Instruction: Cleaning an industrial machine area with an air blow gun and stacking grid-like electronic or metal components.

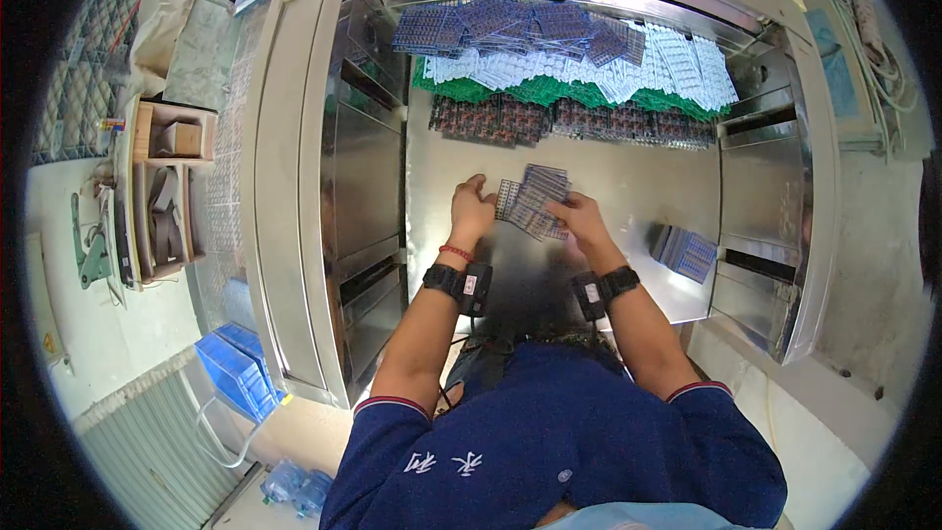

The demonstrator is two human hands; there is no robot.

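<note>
A small fanned stack of blue-grey, grid-patterned panels, which look like circuit board panels (535, 198), is held over the middle of the metal worktop. My right hand (583, 220) grips its right side, thumb on top and the other fingers mostly hidden. Beside the left edge of the stack is my left hand (472, 210), its thumb and forefinger apart and nothing visible between them. To the right, a second stack of similar blue panels (685, 253) lies on the metal worktop (628, 177).
Along the back lie rows of dark blue panels (432, 27), white panels (677, 64), green-edged ones (545, 90) and dark reddish panels (486, 121). Metal side walls (294, 177) with slots flank the worktop. Blue crates (238, 370) and a wooden box (177, 137) stand at the left.
</note>
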